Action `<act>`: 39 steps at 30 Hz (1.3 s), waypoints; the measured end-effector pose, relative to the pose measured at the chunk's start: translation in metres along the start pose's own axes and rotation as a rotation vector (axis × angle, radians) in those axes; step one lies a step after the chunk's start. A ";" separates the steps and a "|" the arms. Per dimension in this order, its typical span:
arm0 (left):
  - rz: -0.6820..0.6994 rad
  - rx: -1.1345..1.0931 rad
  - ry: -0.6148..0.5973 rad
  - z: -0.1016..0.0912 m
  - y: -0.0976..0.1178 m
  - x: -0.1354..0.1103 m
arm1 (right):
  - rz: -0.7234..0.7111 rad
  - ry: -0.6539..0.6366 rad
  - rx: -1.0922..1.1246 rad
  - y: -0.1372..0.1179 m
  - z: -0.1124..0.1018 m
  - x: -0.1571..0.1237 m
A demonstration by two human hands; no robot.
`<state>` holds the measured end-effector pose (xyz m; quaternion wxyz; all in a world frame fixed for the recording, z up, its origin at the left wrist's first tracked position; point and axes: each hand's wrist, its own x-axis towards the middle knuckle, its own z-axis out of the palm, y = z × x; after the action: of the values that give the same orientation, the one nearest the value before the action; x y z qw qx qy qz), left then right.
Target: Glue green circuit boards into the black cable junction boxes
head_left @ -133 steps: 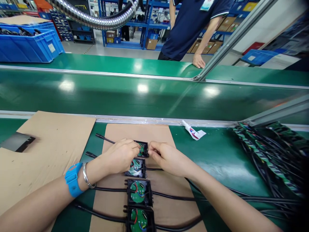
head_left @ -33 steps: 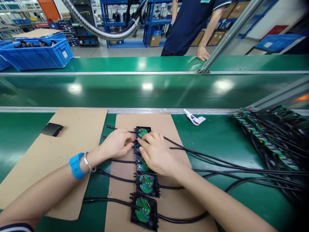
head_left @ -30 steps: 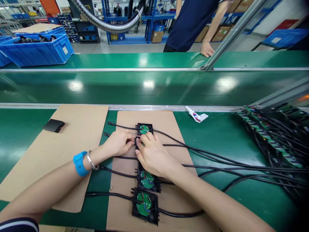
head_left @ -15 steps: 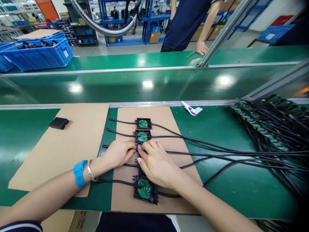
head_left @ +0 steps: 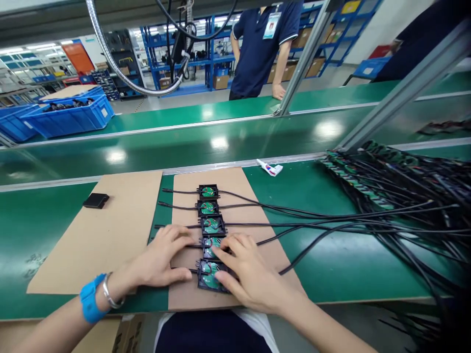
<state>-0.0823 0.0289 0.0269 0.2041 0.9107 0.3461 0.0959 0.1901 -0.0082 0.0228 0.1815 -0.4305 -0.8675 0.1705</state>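
Note:
Several black plastic housings with green circuit boards stand in a column on a cardboard sheet (head_left: 257, 206). Black cables leave them on both sides. My right hand (head_left: 248, 272) rests over the right side of the nearest housing (head_left: 210, 275) and the one behind it (head_left: 210, 247), fingers apart, thumb and fingertips at their boards. To the left, my left hand (head_left: 165, 257) has its fingers spread, beside the short cables and holding nothing. The farther housings, such as the middle one (head_left: 212, 225), lie uncovered by my hands.
A black box-shaped part (head_left: 96, 200) sits on another cardboard sheet (head_left: 121, 220) at left. A white tube (head_left: 270, 168) lies behind. Many cabled boards (head_left: 368, 191) are heaped at right. Across the bench stand a person (head_left: 263, 49), a metal post (head_left: 305, 54) and blue bins (head_left: 69, 115).
Both hands have come off the middle housing and moved nearer to me. My left hand has opened and drawn left. The head view has tilted up.

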 end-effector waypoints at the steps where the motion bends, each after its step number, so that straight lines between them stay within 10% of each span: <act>1: -0.004 0.018 -0.015 0.005 0.004 -0.001 | 0.022 -0.020 -0.034 -0.008 0.005 0.003; 10: -0.040 0.058 -0.118 0.009 0.012 -0.001 | -0.080 -0.140 -0.192 -0.015 0.015 0.043; 17: -0.101 0.267 -0.048 0.025 0.022 -0.011 | -0.062 -0.055 -0.049 0.040 -0.007 -0.015; 22: -0.053 0.238 0.139 -0.001 0.029 -0.005 | -0.041 -0.073 -0.103 0.052 -0.008 -0.043; 29: -0.117 0.160 0.170 -0.034 -0.011 0.050 | 0.060 0.290 -0.423 0.073 -0.001 0.002; 36: -0.197 0.230 -0.169 -0.038 -0.071 0.076 | 0.322 -0.209 -0.226 0.128 -0.046 0.040; 39: -0.268 0.302 -0.225 -0.038 -0.073 0.079 | 0.318 -0.223 -0.190 0.137 -0.058 0.031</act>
<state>-0.0790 0.1424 0.0312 0.1135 0.8819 0.4493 -0.0869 0.2930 0.1035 0.0166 0.0140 -0.5558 -0.8154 0.1610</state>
